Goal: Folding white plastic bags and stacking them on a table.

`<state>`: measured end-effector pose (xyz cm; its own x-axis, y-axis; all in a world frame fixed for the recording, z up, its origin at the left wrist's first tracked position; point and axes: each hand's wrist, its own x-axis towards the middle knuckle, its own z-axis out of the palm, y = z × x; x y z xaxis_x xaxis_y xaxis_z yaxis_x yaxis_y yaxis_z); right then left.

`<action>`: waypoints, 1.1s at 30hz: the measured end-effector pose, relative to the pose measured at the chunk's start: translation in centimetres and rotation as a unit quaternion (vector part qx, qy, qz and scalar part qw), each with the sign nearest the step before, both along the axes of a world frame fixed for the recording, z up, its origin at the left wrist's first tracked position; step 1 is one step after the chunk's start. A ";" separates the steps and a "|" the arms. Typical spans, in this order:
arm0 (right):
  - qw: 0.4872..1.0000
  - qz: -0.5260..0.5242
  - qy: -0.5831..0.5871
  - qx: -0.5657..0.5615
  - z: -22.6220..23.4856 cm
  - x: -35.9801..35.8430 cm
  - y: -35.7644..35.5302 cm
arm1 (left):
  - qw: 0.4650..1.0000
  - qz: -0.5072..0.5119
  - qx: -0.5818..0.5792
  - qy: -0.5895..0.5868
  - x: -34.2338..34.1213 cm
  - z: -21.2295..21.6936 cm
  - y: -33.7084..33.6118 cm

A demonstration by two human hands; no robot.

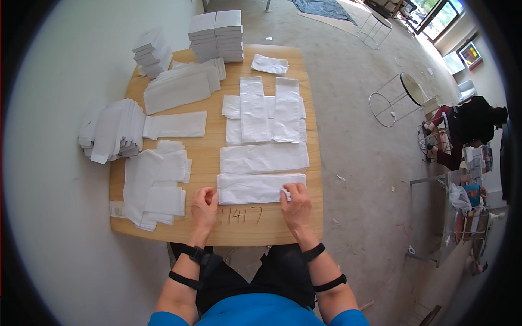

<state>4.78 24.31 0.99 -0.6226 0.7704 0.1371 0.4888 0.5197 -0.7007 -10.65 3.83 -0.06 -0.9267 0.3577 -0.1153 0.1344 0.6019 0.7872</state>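
A long white folded sheet [253,188] lies flat at the near edge of the wooden table [314,163]. My left hand [204,206] rests with its fingertips on the sheet's left end. My right hand [295,202] pinches the sheet's lower right corner between thumb and fingers. A second, similar white sheet [264,157] lies just beyond it, untouched. Further back, several white sheets [265,110] lie overlapped.
Loose white pieces [155,185] are piled at the table's left; fanned stacks [111,130] overhang its left edge. Tall stacks [216,35] stand at the far end. A wire-frame stool [399,98] and a seated person [467,127] are to the right.
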 end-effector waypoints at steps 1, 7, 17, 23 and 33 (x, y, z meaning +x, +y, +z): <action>0.999 0.038 0.030 -0.022 -0.1 -0.6 -0.6 | 1.000 -0.002 0.009 -0.010 0.3 -0.1 0.4; 0.994 -0.034 0.045 -0.089 -0.4 0.2 0.3 | 0.999 -0.046 -0.020 -0.019 -0.7 -0.9 0.9; 0.980 -0.180 0.004 -0.084 -1.4 2.6 3.5 | 0.999 0.009 -0.034 0.000 0.4 0.3 1.6; 0.984 -0.147 -0.044 -0.087 -2.1 2.8 3.7 | 0.997 -0.027 -0.070 0.001 0.6 0.8 2.2; 0.994 -0.100 -0.009 -0.044 0.7 1.9 2.7 | 0.998 0.007 -0.051 0.024 0.4 2.0 1.9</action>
<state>6.67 27.05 1.71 -0.4569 0.8879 0.0538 0.5891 0.3474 -0.7295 -10.27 5.77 1.95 -0.9369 0.3336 -0.1047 0.1622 0.6800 0.7151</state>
